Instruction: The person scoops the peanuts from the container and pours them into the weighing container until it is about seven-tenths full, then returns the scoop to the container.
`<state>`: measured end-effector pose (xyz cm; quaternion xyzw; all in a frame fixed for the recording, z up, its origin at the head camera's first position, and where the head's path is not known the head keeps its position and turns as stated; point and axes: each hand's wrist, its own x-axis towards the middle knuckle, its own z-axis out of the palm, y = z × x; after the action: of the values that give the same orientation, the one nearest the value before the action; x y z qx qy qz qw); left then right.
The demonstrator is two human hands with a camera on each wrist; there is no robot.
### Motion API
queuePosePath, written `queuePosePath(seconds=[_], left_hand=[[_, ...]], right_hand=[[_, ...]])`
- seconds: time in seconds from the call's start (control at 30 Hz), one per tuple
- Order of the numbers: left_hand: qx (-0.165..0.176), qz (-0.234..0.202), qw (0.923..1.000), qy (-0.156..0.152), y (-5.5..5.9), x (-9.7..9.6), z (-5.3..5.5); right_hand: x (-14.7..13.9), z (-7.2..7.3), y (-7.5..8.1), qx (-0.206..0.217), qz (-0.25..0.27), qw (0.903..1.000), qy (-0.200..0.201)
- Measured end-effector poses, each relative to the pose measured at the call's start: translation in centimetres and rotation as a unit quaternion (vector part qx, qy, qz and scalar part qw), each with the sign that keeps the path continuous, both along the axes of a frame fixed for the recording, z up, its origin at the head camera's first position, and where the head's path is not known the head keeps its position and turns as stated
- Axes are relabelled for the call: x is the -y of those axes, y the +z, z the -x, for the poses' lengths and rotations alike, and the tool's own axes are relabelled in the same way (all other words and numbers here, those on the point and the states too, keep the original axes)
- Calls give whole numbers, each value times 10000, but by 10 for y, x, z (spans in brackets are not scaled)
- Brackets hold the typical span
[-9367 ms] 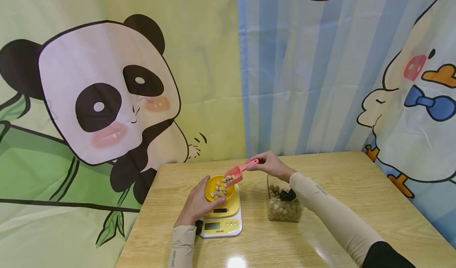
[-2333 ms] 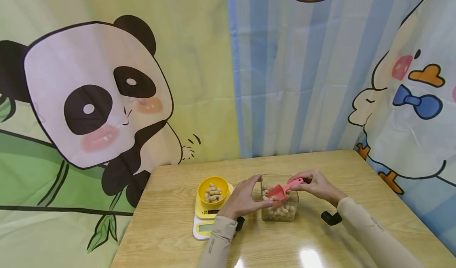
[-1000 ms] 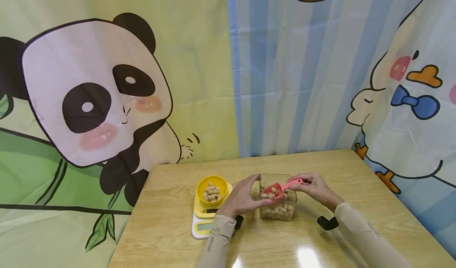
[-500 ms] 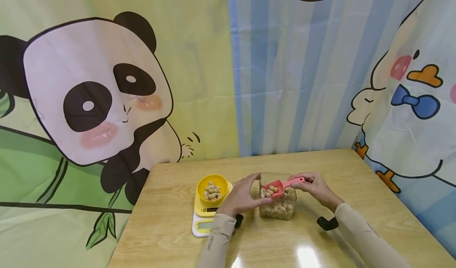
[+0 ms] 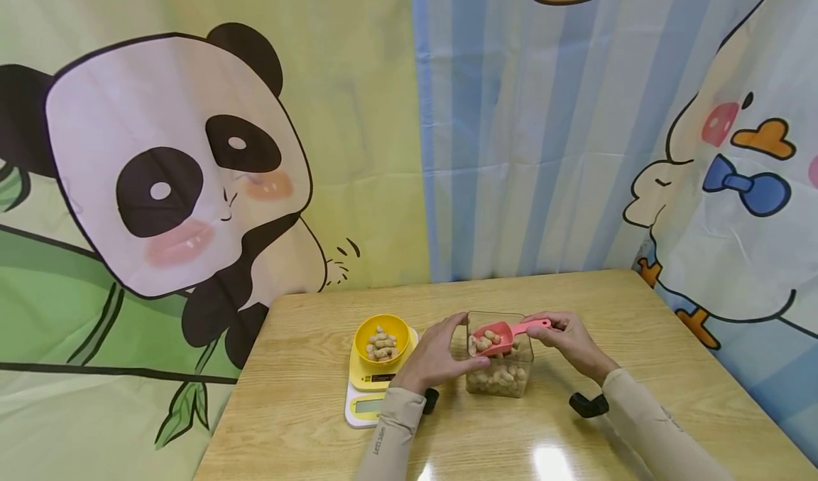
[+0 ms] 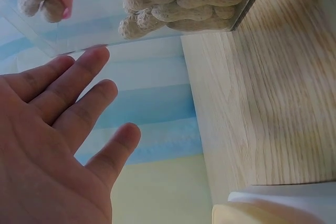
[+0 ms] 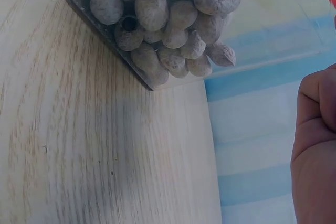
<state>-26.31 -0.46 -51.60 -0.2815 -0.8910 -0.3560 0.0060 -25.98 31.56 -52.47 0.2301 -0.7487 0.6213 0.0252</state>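
Note:
In the head view my right hand [image 5: 565,342] pinches the handle of a pink scoop [image 5: 505,337] from the right. Several unshelled peanuts [image 5: 488,338] lie in the scoop, which is held at the top of a clear square container [image 5: 527,367]. More peanuts [image 6: 184,11] fill the container's lower part, as the left wrist view shows. My left hand [image 5: 434,357] is at the container's left side, thumb at the near wall. Its fingers [image 6: 84,114] are spread and fairly straight in the left wrist view, fingertips right at the rim.
Left of the container, a yellow bowl [image 5: 364,328] with peanuts sits on a yellow and white kitchen scale [image 5: 358,396], partly behind my left hand. The wooden table [image 5: 300,410] ends at a printed panda-and-duck curtain [image 5: 358,182].
Earlier, the scoop was over the bowl, with my left hand around the bowl. Since then both hands went right to the container; the scoop came up from the peanuts, loaded and more level.

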Motion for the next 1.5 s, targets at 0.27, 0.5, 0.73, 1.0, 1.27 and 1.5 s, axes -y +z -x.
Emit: queuePosePath(seconds=[0.27,0.5,0.73,1.0,1.27,1.5], left_hand=[[-92,160,9998,31,2,4,-2],[-198,126,9997,80,10,10,-3],[-306,86,9992,237,22,23,-2],[-278,-58,9988,399,30,48,-1],[-304,62,9977,607,28,70,-1],[-308,101,9958,854,27,89,-1]], right_hand=[[-1,2,3,10,-15,9997,-257],[-1,6,12,28,85,9995,-302],[-2,10,24,45,341,9990,-280],[-5,16,31,-38,327,9990,-299],[2,20,37,40,684,9976,-109],[11,25,50,100,821,9965,-129]])
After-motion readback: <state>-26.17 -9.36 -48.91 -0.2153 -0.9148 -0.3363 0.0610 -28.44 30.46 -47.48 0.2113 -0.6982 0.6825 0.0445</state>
